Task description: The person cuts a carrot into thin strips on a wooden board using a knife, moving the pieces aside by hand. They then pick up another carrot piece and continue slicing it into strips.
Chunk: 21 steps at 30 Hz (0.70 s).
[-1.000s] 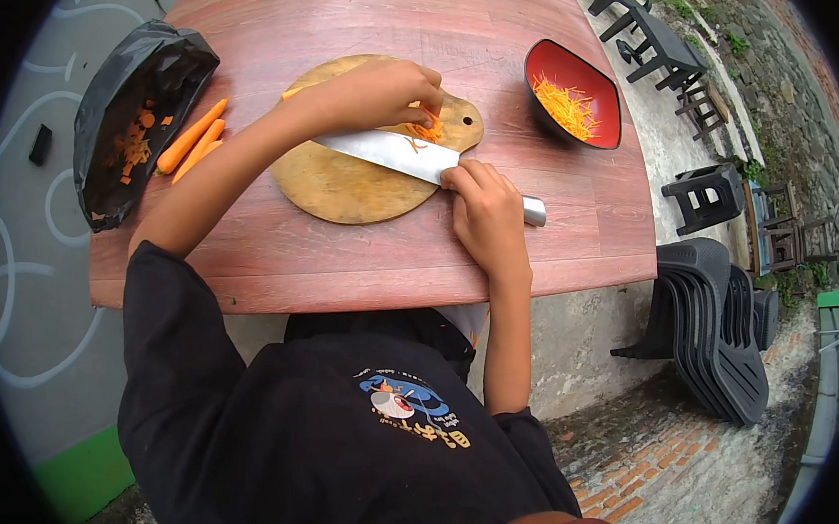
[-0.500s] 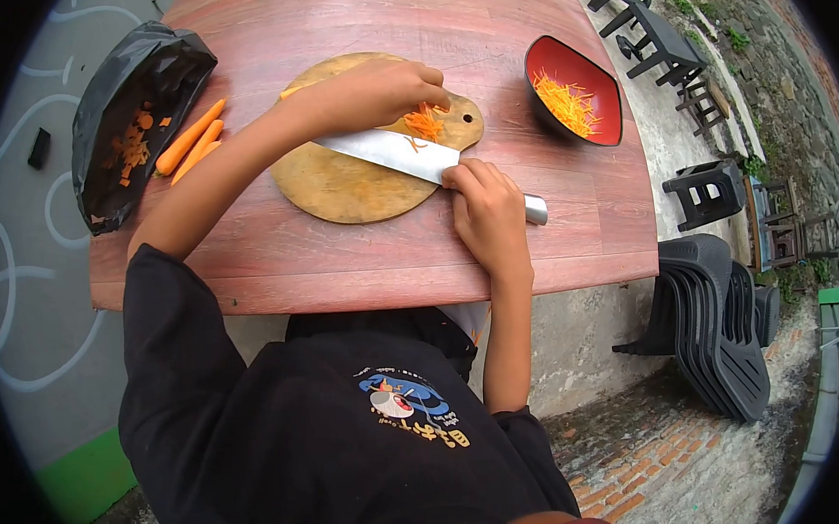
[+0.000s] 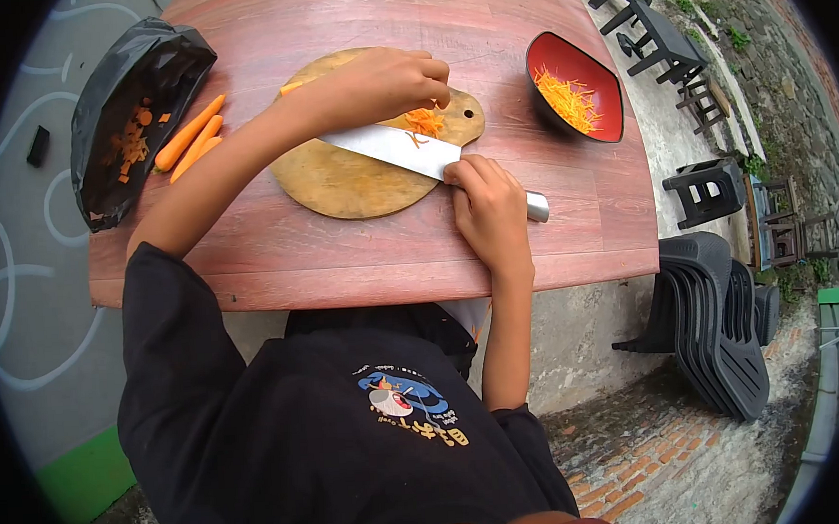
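My right hand (image 3: 487, 197) is closed round the handle of a kitchen knife (image 3: 390, 152), whose broad blade lies slantwise over a round wooden cutting board (image 3: 359, 194). Across the board reaches my left hand (image 3: 396, 78), palm down, its fingers curled together at the carrot shreds (image 3: 424, 122). Orange strips show right at its fingertips, though the grip itself is partly hidden. The small pile sits just beyond the blade, and a few thin bits cling to the steel. Part of a yellowish-orange piece (image 3: 289, 87) peeks out behind my left wrist.
A red bowl with a black outside (image 3: 605, 91) holds more carrot shreds at the right. Several whole carrots (image 3: 190, 135) lie at the left beside a black plastic bag (image 3: 90, 137) with orange scraps. Stacked dark chairs (image 3: 708, 332) stand beyond the wooden table (image 3: 589, 239).
My left hand has lifted very slightly above the shreds, its fingers still curled. The knife and my right hand stay nearly where they were.
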Available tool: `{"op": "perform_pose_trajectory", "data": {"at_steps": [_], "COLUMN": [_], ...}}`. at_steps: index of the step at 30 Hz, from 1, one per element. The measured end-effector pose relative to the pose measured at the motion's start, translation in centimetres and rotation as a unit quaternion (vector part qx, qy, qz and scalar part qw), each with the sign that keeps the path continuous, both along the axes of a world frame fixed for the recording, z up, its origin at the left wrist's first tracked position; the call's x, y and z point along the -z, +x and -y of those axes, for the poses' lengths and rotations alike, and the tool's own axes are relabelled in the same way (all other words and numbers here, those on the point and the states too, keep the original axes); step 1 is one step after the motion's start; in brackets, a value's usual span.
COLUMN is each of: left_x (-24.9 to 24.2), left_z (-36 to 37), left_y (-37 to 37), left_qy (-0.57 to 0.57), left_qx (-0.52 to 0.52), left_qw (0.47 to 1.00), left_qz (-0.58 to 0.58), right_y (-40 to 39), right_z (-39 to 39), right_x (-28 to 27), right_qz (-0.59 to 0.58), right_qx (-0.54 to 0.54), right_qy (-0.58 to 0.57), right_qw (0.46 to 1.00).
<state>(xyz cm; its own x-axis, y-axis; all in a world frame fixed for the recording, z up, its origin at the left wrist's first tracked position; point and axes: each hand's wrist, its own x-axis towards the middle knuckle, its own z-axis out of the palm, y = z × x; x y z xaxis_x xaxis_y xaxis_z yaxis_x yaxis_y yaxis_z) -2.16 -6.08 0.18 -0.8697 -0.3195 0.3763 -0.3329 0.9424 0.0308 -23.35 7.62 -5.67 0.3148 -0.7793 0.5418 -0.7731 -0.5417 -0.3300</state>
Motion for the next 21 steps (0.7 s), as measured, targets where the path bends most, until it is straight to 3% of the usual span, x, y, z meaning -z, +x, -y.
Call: {"op": "perform_pose_trajectory", "data": {"at_steps": [4,10,12,16,18,21], "left_x": [0.0,-0.2,0.0,0.4,0.2,0.1], "left_z": [-0.5,-0.9,-0.5,-0.4,-0.9,-1.2], "left_y": [-0.1,0.1,0.4,0.5,0.2,0.2], "left_qy": [-0.025,0.133,0.037,0.002,0.055,0.129], "left_qx": [0.011,-0.061,-0.034,0.006,-0.016,-0.075], "left_qw": [0.999,0.989,0.996,1.0,0.998,0.989], "left_qz": [-0.023,0.006,0.069,0.021,-0.028,0.004], "right_y": [0.1,0.0,0.0,0.2,0.1,0.0], "right_z": [-0.1,-0.1,-0.1,-0.2,-0.3,-0.3], "right_x": [-0.1,0.0,0.0,-0.2,-0.3,-0.2], "right_qz": [-0.001,-0.004,0.0,0.012,0.01,0.007], "right_qx": [0.004,0.005,0.002,0.006,0.008,0.008], "right_qy": [0.002,0.002,-0.001,0.01,0.014,0.016], "right_qw": [1.0,1.0,1.0,1.0,1.0,1.0]}}
